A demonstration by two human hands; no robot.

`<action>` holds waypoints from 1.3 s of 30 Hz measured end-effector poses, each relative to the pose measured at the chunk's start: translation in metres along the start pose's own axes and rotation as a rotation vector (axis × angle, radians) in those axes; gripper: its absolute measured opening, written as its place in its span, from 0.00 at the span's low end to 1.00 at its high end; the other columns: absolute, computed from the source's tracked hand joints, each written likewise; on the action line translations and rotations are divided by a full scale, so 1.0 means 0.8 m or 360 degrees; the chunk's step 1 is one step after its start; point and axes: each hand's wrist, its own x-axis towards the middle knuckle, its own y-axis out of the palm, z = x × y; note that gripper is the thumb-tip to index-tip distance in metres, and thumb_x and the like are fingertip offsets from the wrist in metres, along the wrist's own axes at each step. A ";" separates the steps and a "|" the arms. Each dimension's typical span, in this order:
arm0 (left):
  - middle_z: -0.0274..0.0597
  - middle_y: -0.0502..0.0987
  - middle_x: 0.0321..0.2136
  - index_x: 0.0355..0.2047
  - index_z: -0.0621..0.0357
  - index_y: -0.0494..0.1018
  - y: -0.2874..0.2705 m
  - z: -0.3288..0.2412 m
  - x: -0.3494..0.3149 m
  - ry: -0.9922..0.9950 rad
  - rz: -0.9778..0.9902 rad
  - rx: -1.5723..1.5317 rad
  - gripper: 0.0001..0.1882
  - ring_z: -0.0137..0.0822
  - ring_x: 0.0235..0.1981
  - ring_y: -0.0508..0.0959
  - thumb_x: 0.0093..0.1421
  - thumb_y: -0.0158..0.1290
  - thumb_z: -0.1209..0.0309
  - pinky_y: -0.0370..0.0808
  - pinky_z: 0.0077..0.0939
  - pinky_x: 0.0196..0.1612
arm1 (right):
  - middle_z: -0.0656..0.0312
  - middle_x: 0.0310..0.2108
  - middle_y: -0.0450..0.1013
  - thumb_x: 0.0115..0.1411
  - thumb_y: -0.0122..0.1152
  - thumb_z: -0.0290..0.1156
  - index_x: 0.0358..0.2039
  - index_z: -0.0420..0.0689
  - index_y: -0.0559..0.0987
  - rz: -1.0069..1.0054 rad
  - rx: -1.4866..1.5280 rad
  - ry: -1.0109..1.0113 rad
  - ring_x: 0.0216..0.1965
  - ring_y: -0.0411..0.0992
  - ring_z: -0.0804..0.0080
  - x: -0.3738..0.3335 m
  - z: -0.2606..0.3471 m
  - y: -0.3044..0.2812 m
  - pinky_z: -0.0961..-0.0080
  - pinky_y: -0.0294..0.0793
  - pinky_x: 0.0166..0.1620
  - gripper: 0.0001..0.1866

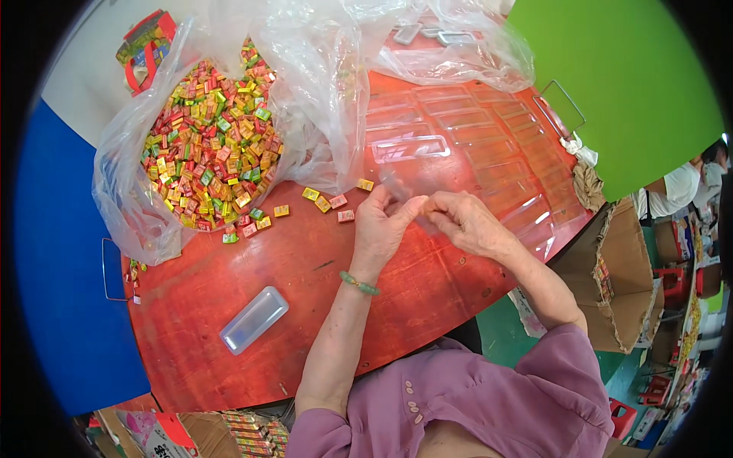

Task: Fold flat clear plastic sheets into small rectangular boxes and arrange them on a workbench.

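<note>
**Clear plastic pinched between two hands**

Clear thin plastic sleeve (pixel 408 200), hard to see, pinched by left hand (pixel 379 225) and right hand (pixel 463 221), fingertips meeting above the red counter (pixel 252 267). Both grips closed tight on it, likely to pull it open. Bag of bright wrapped candies (pixel 210 145) kept close on the left for easy reach. Loose candies (pixel 328 200) near the thumb. Clear trays (pixel 489 137) laid in rows, lidded box (pixel 254 319) set aside.

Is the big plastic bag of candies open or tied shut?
Open: the plastic bag gapes wide, its colourful candies exposed, a few spilled onto the red table.
</note>
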 end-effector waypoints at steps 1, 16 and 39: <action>0.33 0.76 0.34 0.41 0.62 0.72 -0.001 -0.008 0.000 -0.0086 -0.0082 0.0053 0.13 0.21 0.36 0.74 0.56 0.60 0.75 0.74 0.17 0.38 | 0.53 0.25 0.72 0.55 0.51 0.19 0.31 0.36 0.73 -0.0134 -0.0074 -0.0057 0.28 0.73 0.66 0.000 -0.007 -0.003 0.69 0.70 0.33 0.04; 0.32 0.77 0.36 0.42 0.58 0.72 -0.025 -0.039 -0.034 -0.0133 -0.0383 -0.0258 0.11 0.24 0.36 0.78 0.59 0.58 0.72 0.74 0.15 0.36 | 0.61 0.33 0.71 0.53 0.51 0.28 0.33 0.46 0.76 -0.0291 -0.1719 -0.0468 0.42 0.69 0.65 0.033 -0.074 -0.007 0.59 0.63 0.53 0.07; 0.48 0.74 0.47 0.53 0.66 0.65 0.022 -0.025 -0.100 -0.0389 -0.0049 -0.0335 0.21 0.36 0.44 0.78 0.60 0.54 0.75 0.81 0.28 0.43 | 0.65 0.24 0.73 0.55 0.65 0.29 0.28 0.41 0.81 0.0432 0.1118 0.0083 0.29 0.70 0.80 -0.057 -0.018 -0.006 0.76 0.70 0.34 0.05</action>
